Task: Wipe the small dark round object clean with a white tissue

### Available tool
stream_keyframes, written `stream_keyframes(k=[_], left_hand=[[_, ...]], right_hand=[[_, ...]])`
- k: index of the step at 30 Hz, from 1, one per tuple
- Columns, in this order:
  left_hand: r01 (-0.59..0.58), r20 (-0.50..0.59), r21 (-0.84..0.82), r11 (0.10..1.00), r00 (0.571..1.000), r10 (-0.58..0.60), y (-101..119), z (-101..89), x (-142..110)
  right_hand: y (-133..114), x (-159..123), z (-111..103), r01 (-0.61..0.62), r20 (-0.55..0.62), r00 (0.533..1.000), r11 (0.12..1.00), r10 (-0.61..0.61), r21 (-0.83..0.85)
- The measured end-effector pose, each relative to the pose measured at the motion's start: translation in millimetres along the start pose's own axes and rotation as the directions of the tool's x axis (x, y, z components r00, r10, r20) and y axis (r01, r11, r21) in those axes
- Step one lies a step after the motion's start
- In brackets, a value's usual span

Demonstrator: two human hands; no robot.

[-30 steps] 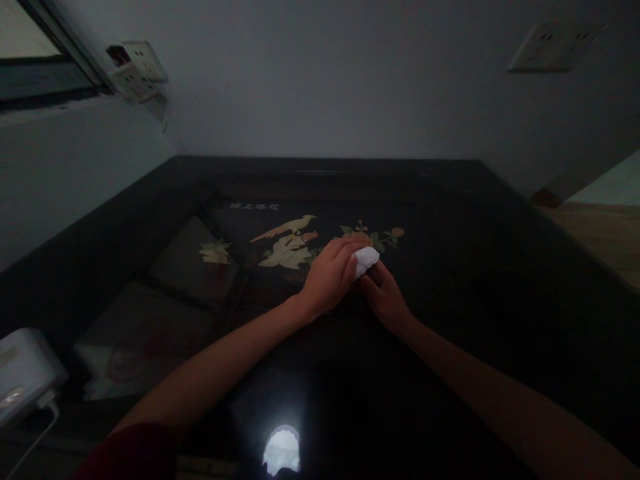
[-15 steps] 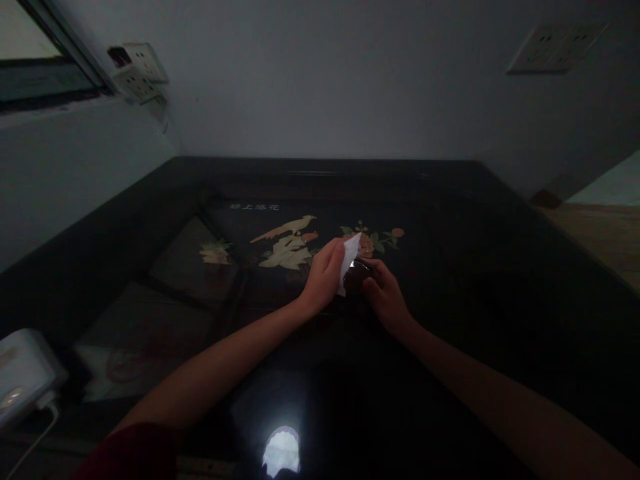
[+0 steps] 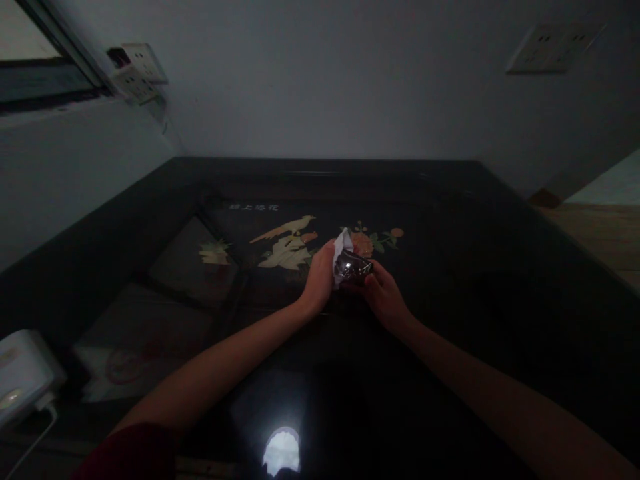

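Both hands meet over the middle of a dark glass-topped table (image 3: 450, 280) with a bird-and-flower picture under the glass. My left hand (image 3: 318, 280) is closed on a small white tissue (image 3: 341, 244), pressing it against a small dark shiny object (image 3: 353, 268). My right hand (image 3: 384, 293) grips that object from the right and below. What the object is cannot be made out in the dim light.
A white box with a cable (image 3: 23, 377) sits at the table's near left corner. Wall sockets (image 3: 135, 70) hang on the left wall, and another socket plate (image 3: 553, 47) is at upper right. A lamp reflection (image 3: 281, 450) glares near the front edge.
The tissue, earlier bunched over the object under my left fingers, has slid to the left side, and the dark shiny object now shows between the hands.
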State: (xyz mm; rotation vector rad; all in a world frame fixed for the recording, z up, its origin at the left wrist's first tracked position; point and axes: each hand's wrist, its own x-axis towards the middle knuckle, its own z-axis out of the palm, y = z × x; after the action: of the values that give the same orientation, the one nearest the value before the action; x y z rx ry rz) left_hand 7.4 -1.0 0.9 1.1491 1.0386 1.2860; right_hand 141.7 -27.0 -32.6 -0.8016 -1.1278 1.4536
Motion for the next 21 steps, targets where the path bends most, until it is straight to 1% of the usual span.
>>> stream_keyframes(k=[2, 4, 5, 7, 9, 10, 12, 14, 15, 17, 19, 21], left_hand=[[-0.156, 0.021, 0.167, 0.973, 0.988, 0.155, 4, -1.8, -3], [-0.309, 0.095, 0.318, 0.896, 0.951, 0.294, 6, -3.4, -5], [-0.388, 0.152, 0.377, 0.841, 0.922, 0.357, 8, -4.1, -6], [-0.54, 0.28, 0.464, 0.702, 0.842, 0.462, 10, -4.9, -7], [-0.642, 0.384, 0.517, 0.566, 0.765, 0.517, 12, -5.2, -6], [-0.671, 0.422, 0.541, 0.507, 0.738, 0.526, 13, -5.2, -6], [-0.706, 0.483, 0.577, 0.412, 0.701, 0.525, 16, -5.1, -6], [-0.729, 0.529, 0.593, 0.343, 0.674, 0.516, 19, -5.0, -6], [-0.736, 0.543, 0.594, 0.326, 0.665, 0.512, 21, -4.9, -6], [-0.741, 0.552, 0.585, 0.33, 0.662, 0.507, 22, -5.0, -6], [-0.732, 0.537, 0.567, 0.378, 0.676, 0.505, 22, -5.3, -5], [-0.703, 0.491, 0.542, 0.46, 0.709, 0.506, 20, -5.9, -4]], right_hand=[[1, 0, -1, -0.007, -0.023, 1.0, 1.0, 0.007, -0.023], [4, 0, -3, -0.006, -0.044, 0.999, 0.999, 0.004, -0.05], [6, 1, -4, -0.003, -0.05, 0.999, 0.998, -0.001, -0.067], [8, 1, -6, 0.009, -0.057, 0.998, 0.994, -0.016, -0.107], [8, 1, -7, 0.021, -0.068, 0.997, 0.988, -0.031, -0.155], [8, 2, -7, 0.023, -0.077, 0.996, 0.984, -0.037, -0.175], [6, 2, -7, 0.019, -0.087, 0.995, 0.979, -0.037, -0.201], [4, 2, -6, 0.009, -0.087, 0.996, 0.977, -0.028, -0.211], [3, 3, -5, 0.003, -0.084, 0.996, 0.977, -0.022, -0.215], [2, 3, -4, 0.003, -0.085, 0.996, 0.976, -0.021, -0.218], [2, 3, -3, 0.013, -0.095, 0.995, 0.979, -0.033, -0.202], [2, 3, -3, 0.015, -0.096, 0.995, 0.986, -0.032, -0.169]])
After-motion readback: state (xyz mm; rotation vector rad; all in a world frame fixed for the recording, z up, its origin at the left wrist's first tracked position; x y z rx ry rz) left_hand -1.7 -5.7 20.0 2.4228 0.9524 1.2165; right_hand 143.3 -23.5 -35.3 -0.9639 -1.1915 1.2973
